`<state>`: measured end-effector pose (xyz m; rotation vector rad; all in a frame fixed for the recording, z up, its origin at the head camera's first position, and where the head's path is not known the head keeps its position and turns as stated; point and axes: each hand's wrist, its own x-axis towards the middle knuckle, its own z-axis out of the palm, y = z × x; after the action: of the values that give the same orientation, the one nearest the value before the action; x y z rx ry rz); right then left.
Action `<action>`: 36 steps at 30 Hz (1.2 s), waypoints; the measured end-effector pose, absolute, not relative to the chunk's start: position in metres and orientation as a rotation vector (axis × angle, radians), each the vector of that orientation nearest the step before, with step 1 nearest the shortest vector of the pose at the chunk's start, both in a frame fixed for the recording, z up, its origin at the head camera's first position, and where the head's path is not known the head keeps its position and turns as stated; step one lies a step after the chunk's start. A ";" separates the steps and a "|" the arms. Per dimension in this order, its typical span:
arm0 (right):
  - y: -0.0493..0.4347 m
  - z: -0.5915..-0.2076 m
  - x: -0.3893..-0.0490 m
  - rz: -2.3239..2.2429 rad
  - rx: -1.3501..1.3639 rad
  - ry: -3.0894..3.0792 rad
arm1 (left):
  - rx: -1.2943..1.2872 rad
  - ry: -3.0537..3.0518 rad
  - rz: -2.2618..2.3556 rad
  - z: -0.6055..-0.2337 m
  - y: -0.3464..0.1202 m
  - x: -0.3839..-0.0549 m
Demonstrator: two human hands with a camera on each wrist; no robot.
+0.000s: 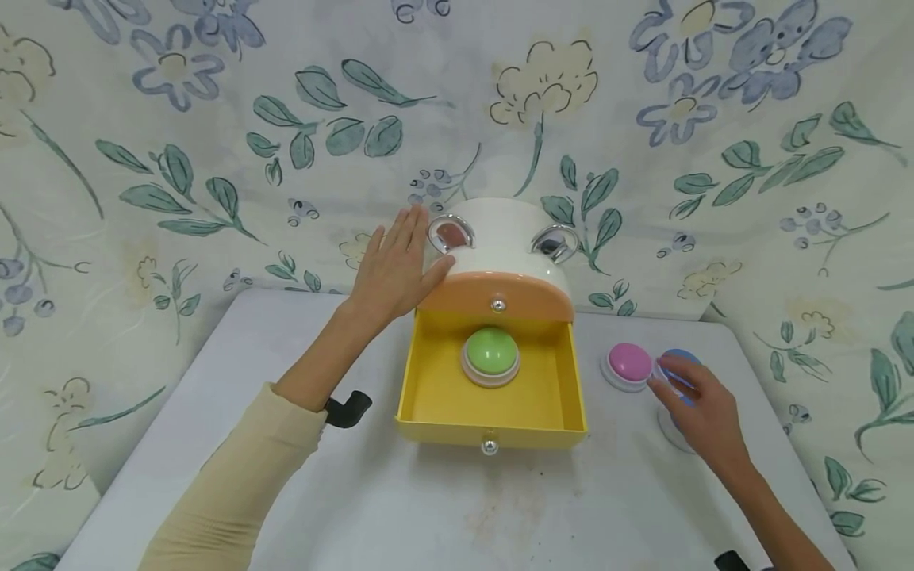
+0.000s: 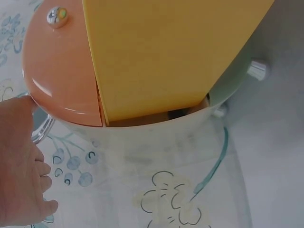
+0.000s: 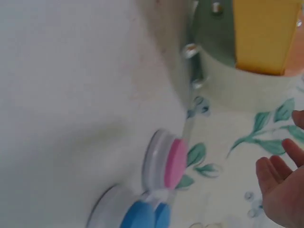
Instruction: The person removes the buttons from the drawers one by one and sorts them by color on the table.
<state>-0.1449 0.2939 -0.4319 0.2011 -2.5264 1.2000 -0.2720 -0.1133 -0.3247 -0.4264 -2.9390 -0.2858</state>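
A white drawer box [image 1: 500,230] with silver-rimmed eyes stands at the back of the table. My left hand [image 1: 396,274], fingers straight, rests against its left side by one eye. Below the box's orange drawer front [image 1: 457,293], a yellow drawer [image 1: 435,404] is pulled out, with a green push button [image 1: 491,351] inside. To the right, my right hand [image 1: 703,408] hovers over two blue push buttons [image 3: 137,216], partly hiding them in the head view. A pink push button [image 1: 631,362] sits just left of its fingertips. In the right wrist view, the loosely bent fingers hold nothing.
The white table [image 1: 343,492] carries brownish smudges in front of the drawer. Floral cloth [image 1: 457,95] hangs behind the box and along the sides. A black strap piece [image 1: 348,409] sticks out from the left wrist.
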 end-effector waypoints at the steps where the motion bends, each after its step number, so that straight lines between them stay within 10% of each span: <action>1: 0.285 -0.426 -0.146 1.222 0.217 -2.527 | -0.425 -2.936 -0.284 -0.325 -0.114 -0.272; 36: 0.132 -0.383 -0.220 1.026 0.933 -2.957 | -0.439 -2.933 -0.286 -0.325 -0.115 -0.272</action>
<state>-0.2198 0.1318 -0.3829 0.9335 -2.9567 1.0255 -0.2721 -0.1149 -0.3246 -0.4385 -2.9332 -0.2856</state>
